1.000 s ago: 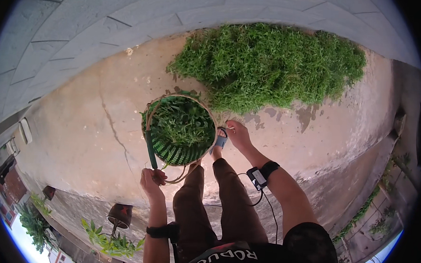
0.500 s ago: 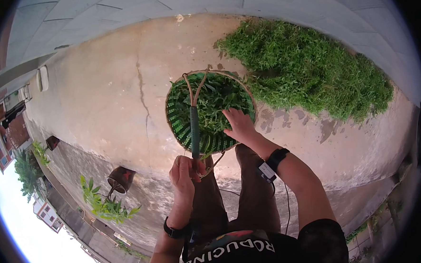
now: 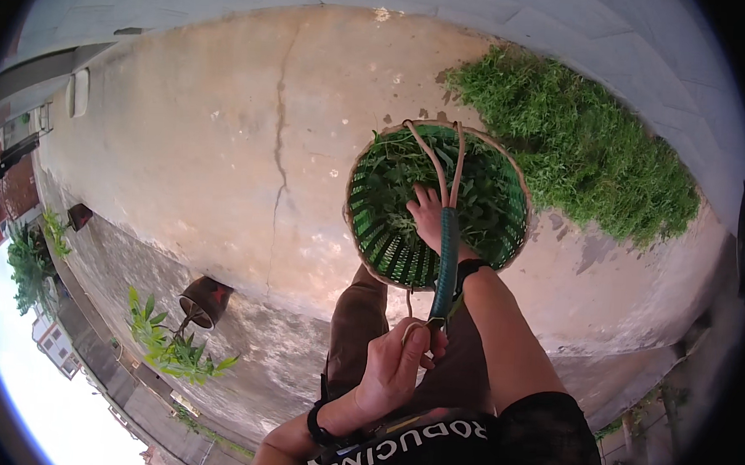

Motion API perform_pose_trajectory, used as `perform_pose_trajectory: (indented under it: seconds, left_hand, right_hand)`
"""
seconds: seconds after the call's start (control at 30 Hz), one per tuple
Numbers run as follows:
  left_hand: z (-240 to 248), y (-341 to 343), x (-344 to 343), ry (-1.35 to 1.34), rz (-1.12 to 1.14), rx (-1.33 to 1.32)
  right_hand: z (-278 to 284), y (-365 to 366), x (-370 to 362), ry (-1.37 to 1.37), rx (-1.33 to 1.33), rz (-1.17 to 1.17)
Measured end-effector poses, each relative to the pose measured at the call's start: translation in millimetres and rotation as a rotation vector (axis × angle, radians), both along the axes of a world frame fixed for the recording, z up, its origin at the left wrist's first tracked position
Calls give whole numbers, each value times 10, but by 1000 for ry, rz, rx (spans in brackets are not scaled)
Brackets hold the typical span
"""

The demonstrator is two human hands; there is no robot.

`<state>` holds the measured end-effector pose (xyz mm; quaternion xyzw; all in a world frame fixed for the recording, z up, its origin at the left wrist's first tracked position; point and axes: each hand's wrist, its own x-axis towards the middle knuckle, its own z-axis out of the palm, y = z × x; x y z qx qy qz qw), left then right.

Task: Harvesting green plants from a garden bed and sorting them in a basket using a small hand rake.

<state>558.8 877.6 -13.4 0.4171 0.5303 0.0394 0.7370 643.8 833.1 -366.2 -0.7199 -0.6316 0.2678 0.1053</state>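
A round green woven basket (image 3: 372,243) with a pale rim stands by my knees, leafy green cuttings (image 3: 484,200) inside it. Over it arches a carrying handle (image 3: 446,262), its middle wrapped in dark green and its pale ends split at the far rim. My left hand (image 3: 395,364) is closed around the handle's near end. Reaching into the basket past the handle, my right hand (image 3: 429,220) rests on the leaves with its fingers spread; I see nothing gripped in it.
A large heap of green plants (image 3: 579,146) lies on the concrete floor at the far right, against a grey tiled wall (image 3: 552,23). To the left, a dark pot (image 3: 205,301) holds a leafy plant beside the floor's edge. A crack (image 3: 280,143) runs across the concrete.
The basket appears further right in the picture, its handle now slanting. My right hand has gone from the basket's right side deeper in, under the handle. My left hand still grips the handle.
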Motion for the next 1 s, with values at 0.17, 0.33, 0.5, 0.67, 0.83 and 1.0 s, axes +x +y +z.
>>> perform_pose_trajectory:
  seconds: [0.17, 0.33, 0.5, 0.67, 0.83, 1.0]
  left_hand:
    - [-262, 104, -336, -32, 108, -9]
    - [-216, 352, -320, -75, 69, -78]
    - [-13, 337, -400, -104, -70, -65]
    - [4, 524, -662, -10, 59, 17]
    - [-158, 691, -814, 16, 142, 92]
    - [-422, 1138, -1099, 116, 339, 196]
  right_hand:
    - [697, 237, 287, 470, -74, -188]
    - [952, 197, 396, 511, 52, -283]
    - [745, 455, 67, -63, -342, -117]
    - [446, 713, -277, 5, -333, -222]
    - [542, 791, -177, 314, -195, -319]
    - [1303, 879, -142, 504, -356, -374]
